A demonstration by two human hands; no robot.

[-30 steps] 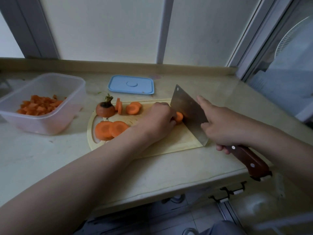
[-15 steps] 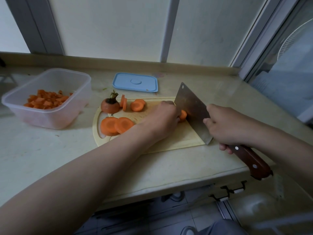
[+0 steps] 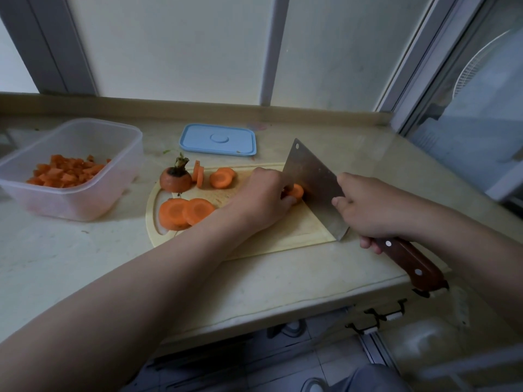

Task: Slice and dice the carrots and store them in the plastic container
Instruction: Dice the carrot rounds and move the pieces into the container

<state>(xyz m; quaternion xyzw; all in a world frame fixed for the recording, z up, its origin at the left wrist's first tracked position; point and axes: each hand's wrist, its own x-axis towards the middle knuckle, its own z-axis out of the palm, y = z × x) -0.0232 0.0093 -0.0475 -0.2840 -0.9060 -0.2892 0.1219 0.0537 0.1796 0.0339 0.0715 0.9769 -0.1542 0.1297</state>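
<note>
Bare forearms (image 3: 141,278), left grip (image 3: 263,199), right grip (image 3: 368,210)

One cutting board (image 3: 283,233), one cleaver (image 3: 314,182), one plastic container (image 3: 85,199) and one blue lid (image 3: 218,140). On the board there is one stem end (image 3: 175,179) at ten o'clock, with two thin slices (image 3: 198,175) on edge beside it. Two overlapping rounds (image 3: 222,179) lie at eleven, two big rounds (image 3: 185,212) at eight, and one carrot chunk (image 3: 295,190) sits near the middle. The diced bits (image 3: 65,172) are too many to count. Two hands: left hand (image 3: 263,199), right hand (image 3: 365,207).
</note>
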